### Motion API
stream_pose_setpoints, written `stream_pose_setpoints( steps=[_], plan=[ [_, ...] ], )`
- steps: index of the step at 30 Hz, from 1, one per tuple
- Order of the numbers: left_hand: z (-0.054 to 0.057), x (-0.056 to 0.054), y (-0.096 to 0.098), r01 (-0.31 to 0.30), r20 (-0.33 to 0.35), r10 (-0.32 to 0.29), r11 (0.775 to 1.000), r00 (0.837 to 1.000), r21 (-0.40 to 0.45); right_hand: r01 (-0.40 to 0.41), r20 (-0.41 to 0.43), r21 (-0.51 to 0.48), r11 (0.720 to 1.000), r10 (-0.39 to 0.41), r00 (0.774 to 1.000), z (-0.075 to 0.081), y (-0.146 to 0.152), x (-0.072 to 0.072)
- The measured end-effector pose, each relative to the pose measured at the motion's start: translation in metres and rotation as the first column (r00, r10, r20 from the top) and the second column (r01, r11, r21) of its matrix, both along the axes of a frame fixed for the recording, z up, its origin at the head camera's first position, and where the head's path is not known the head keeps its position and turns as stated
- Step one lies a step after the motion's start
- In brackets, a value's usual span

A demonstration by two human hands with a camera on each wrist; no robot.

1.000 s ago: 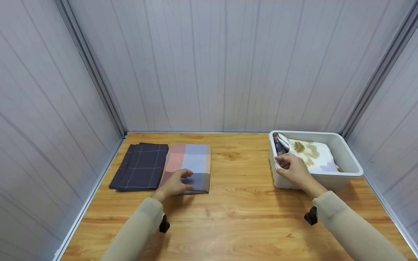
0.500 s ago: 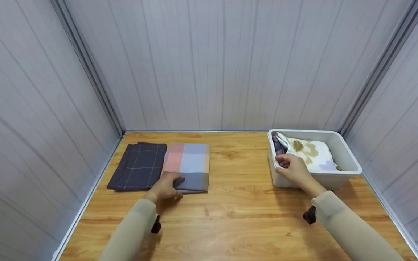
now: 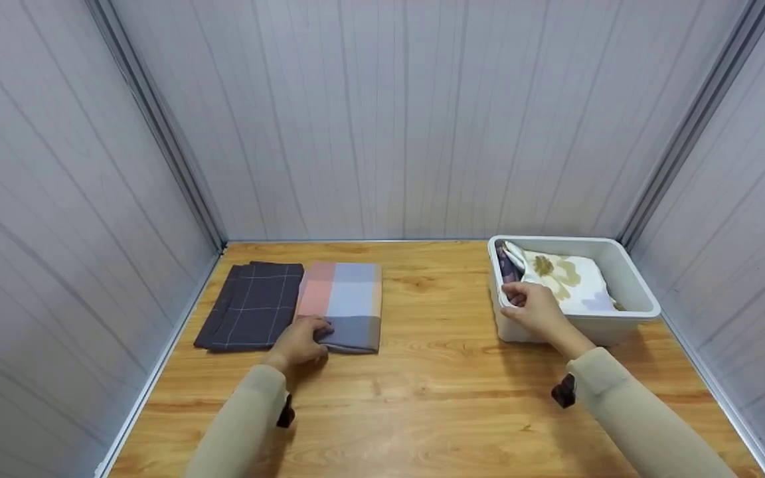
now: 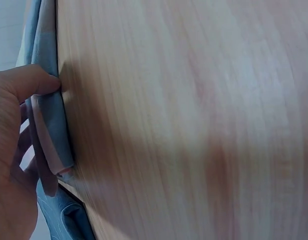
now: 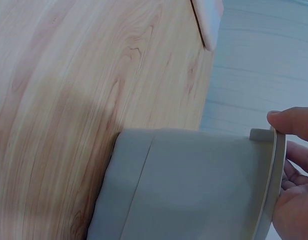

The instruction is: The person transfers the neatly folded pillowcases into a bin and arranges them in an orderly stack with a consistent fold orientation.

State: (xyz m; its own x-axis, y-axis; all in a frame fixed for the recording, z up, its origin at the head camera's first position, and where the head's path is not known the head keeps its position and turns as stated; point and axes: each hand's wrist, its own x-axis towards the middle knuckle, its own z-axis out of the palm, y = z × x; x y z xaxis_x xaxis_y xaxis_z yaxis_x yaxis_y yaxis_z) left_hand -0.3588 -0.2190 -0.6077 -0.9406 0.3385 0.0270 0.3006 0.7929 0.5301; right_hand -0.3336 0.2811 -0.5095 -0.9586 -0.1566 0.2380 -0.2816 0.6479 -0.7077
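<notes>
My left hand [image 3: 298,344] is at the near left corner of a folded checked cloth [image 3: 354,299] in pink, blue and grey. In the left wrist view the thumb [image 4: 43,82] presses the cloth's front edge while the fingers lie over its layers [image 4: 53,127]. A folded dark cloth [image 3: 259,305] with thin pale lines lies right beside it on the left. My right hand [image 3: 538,312] grips the near left corner of a white plastic bin [image 3: 641,292]. Its thumb [image 5: 289,120] rests at the rim, and the other fingers reach over the inner side.
Inside the bin lie a white flowered cloth [image 3: 572,285] and a dark patterned cloth [image 3: 507,269] along its left wall. The wooden table [image 3: 422,398] meets panelled walls [image 3: 382,119] at the back and on both sides.
My left hand has shifted left and down from over the checked cloth and now pinches its near edge. The right hand stays at the bin's corner.
</notes>
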Motion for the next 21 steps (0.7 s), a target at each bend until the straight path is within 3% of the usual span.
stream_pose_setpoints(
  steps=[6,9,10,12,15,16,17,21],
  plan=[
    [-0.003,-0.002,0.001,0.024,-0.111,-0.025,1.000,0.994,-0.012,-0.001,-0.022,-0.008,1.000,0.001,1.000,-0.003,0.001,0.000],
    [-0.004,-0.002,0.000,0.058,-0.204,-0.060,0.998,0.977,-0.019,-0.003,-0.032,-0.012,1.000,0.003,0.999,-0.003,0.000,-0.001],
    [-0.011,-0.007,-0.004,0.087,-0.247,-0.088,0.996,0.965,-0.015,-0.002,-0.035,-0.016,1.000,0.001,0.999,-0.003,-0.001,-0.001],
    [-0.012,-0.007,-0.004,0.091,-0.287,-0.092,0.996,0.953,-0.017,0.002,-0.047,-0.031,1.000,-0.004,0.999,-0.003,-0.002,-0.001],
    [-0.010,-0.007,-0.003,0.082,-0.295,-0.083,0.997,0.952,-0.017,0.017,-0.085,-0.080,0.997,-0.023,0.996,-0.003,-0.004,0.000],
    [-0.009,-0.006,-0.002,0.076,-0.283,-0.079,0.997,0.956,-0.019,0.020,-0.102,-0.098,0.995,-0.030,0.994,-0.003,-0.006,0.001],
    [-0.001,-0.001,0.003,0.054,-0.258,-0.060,0.998,0.964,-0.030,0.020,-0.122,-0.118,0.993,-0.035,0.992,-0.002,-0.008,0.002],
    [0.005,0.002,0.011,0.056,-0.218,-0.064,0.997,0.974,-0.044,0.004,-0.206,-0.176,0.984,-0.041,0.978,-0.001,-0.018,0.006]
  ],
)
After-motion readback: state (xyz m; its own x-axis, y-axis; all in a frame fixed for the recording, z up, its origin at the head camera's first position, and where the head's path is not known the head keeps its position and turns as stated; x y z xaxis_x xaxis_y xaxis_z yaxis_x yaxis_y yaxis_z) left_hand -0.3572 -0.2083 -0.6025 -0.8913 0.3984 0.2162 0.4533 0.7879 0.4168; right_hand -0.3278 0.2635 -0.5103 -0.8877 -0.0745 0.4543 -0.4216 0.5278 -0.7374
